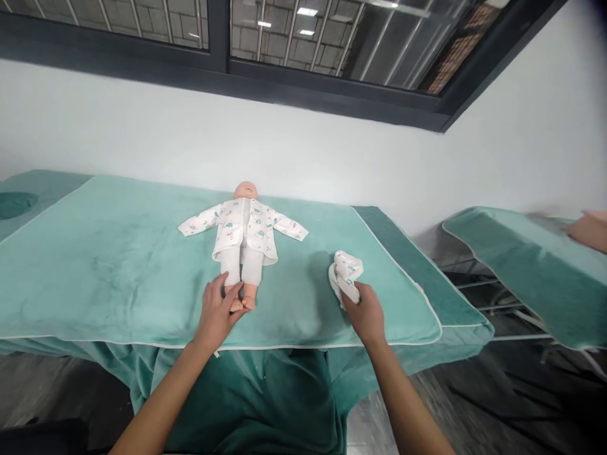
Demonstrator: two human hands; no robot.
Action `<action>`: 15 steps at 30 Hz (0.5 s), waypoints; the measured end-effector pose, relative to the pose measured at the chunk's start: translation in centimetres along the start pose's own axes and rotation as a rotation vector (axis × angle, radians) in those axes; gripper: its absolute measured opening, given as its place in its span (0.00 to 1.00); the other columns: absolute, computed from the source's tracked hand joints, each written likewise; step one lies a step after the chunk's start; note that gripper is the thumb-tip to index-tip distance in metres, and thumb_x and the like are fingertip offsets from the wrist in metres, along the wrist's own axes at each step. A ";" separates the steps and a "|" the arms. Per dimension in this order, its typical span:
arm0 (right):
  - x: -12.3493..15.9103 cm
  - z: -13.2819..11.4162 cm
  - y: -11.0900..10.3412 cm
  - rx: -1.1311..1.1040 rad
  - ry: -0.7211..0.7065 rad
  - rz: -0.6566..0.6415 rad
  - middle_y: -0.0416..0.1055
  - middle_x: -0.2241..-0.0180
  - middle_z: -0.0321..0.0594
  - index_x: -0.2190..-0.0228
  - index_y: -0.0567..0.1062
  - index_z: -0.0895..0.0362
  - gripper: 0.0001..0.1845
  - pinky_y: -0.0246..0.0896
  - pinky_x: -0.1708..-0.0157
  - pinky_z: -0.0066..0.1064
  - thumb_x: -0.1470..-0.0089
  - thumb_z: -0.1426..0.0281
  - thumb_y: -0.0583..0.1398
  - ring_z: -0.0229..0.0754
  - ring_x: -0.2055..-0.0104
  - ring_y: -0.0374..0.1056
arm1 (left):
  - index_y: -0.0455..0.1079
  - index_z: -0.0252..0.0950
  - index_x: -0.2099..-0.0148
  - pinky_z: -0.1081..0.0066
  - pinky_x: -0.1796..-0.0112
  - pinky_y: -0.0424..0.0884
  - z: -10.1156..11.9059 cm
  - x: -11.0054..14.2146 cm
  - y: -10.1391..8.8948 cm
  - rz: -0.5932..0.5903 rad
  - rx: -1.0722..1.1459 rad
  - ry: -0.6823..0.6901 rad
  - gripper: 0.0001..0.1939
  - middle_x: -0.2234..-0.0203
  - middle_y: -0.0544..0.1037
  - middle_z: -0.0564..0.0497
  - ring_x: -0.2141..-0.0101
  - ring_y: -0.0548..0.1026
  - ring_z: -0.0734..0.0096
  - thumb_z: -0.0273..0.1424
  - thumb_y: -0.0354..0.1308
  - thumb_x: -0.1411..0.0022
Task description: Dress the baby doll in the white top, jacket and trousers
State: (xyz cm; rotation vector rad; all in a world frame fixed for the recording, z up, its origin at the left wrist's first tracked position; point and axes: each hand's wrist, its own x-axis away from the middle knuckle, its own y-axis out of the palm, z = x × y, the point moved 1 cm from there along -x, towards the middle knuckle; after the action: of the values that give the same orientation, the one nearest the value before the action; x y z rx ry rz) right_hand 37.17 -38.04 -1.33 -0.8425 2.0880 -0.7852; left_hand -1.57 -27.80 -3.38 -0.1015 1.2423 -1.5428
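Observation:
A baby doll (245,190) lies on its back, head toward the wall, in a white printed jacket (227,226) and white leggings (255,268). The jacket sleeves spread out to both sides, and the bare feet point toward me. My left hand (219,308) is closed around the doll's lower leg and foot on the left, its thumb by the toes. To the right of the doll, my right hand (366,314) pinches a small white printed baby garment (348,273). It is bunched up, so its exact kind is unclear, and it seems held just above or against the mat.
A pale green cloth (142,284) with white piping covers the table, over a darker green cover (417,272). Behind stand a white wall and a dark window frame (332,98). At right, another person's arm (588,231) reaches over a second green-covered table (512,272).

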 end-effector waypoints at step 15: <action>-2.9 -9.1 2.8 -0.108 -0.243 -0.132 0.73 0.49 0.50 0.49 0.76 0.53 0.22 0.68 0.56 0.45 0.39 0.55 0.58 0.53 0.51 0.70 | 0.59 0.45 0.30 0.44 0.37 0.62 -1.6 -0.5 0.7 -0.019 0.082 -0.020 0.37 0.34 0.60 0.38 0.35 0.62 0.46 0.40 0.65 0.38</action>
State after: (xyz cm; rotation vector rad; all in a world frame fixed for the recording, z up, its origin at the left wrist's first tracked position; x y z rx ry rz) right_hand 30.53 -31.86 2.68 -1.0875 1.8862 -0.6083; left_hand -1.90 -26.28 -4.32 -0.0758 1.1636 -1.6030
